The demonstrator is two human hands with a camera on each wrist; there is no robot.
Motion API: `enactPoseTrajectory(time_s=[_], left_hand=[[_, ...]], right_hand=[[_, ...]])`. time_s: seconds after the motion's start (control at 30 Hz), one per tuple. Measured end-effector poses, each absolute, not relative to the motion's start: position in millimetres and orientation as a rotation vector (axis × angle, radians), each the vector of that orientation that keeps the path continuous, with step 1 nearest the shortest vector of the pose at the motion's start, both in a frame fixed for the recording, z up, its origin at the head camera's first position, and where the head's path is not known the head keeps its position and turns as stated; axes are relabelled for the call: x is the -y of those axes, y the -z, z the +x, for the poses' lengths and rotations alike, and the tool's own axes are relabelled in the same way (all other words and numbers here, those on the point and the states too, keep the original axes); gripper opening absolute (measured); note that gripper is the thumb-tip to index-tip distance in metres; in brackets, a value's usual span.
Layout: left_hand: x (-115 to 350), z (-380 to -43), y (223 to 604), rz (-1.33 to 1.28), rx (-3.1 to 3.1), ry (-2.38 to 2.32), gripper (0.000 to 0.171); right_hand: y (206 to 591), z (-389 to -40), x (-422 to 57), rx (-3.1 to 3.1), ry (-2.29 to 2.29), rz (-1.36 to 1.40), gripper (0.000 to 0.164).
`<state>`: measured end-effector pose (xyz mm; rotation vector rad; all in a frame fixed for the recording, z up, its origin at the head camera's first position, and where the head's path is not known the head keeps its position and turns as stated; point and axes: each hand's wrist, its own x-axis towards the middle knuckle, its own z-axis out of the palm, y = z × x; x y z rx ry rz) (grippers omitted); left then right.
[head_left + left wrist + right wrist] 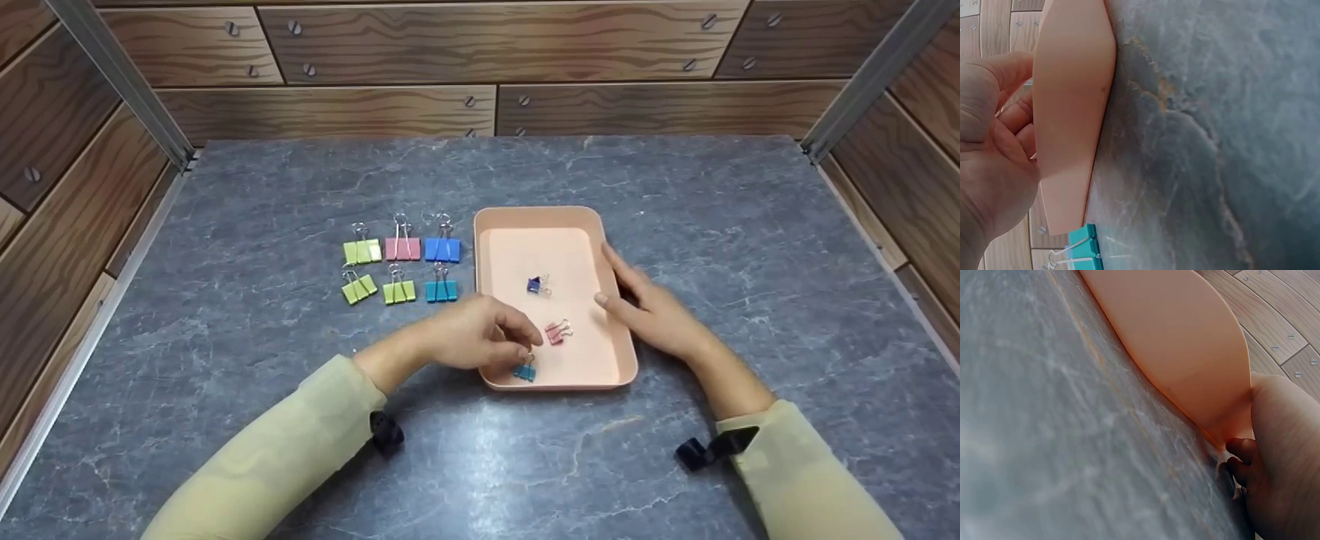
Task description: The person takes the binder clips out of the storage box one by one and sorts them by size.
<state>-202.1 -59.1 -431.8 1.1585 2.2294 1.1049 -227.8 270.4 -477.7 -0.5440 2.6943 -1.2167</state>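
My left hand [474, 330]'s curled in, pinching the small teal clip [525, 373] inside the tray [536, 255], near-left corner; my right hand [661, 319] grips its right side. Push too hard there and I'd probably shove the tray into the bigger teal clip [441, 292].

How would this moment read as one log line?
left hand: at teal clip in tray | right hand: grips tray's right side | also inside: pink clip, dark blue clip

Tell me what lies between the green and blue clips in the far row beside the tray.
A pink clip lies between the green clip and the blue clip, as the head view shows.
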Motion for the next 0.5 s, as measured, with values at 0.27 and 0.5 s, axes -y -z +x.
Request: enactPoseTrajectory(time_s=[0.27,0.5], left_hand=[[57.8,-199.1,437.1,1.227,-2.283,-1.017,0.018],[56.8,-197.7,438.7,1.313,-2.333,-0.973,0.016]], right_hand=[[476.1,-227.0,-270.0,-2.694,1.207,-0.528,0.077],[477.8,-227.7,-269.8,-2.683,1.232,-0.535,0.076]])
